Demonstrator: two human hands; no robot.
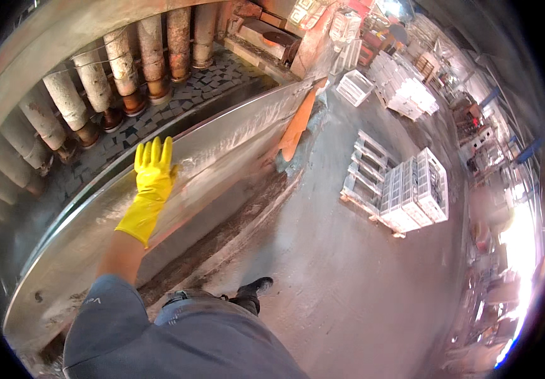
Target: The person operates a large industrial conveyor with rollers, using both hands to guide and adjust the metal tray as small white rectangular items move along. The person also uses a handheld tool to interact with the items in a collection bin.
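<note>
My left hand (152, 163), in a yellow rubber glove, is stretched out flat with its fingers pointing away from me. It lies at the upper rim of a long, curved metal side wall (222, 144), seemingly touching it, and grips nothing. Behind that wall runs a row of pale, crusted cylinders (121, 60) with rusty brown lower ends. Beneath them is a dark surface covered with irregular light pieces (212, 85). My right hand is out of the picture.
Stacked white plastic crates (411, 189) stand on a pallet (368, 165) to the right. Farther off are a single white crate (354, 87) and a white stack (402, 85). An orange-brown board (298, 126) leans at the wall's far end. The grey floor (323, 278) looks wet.
</note>
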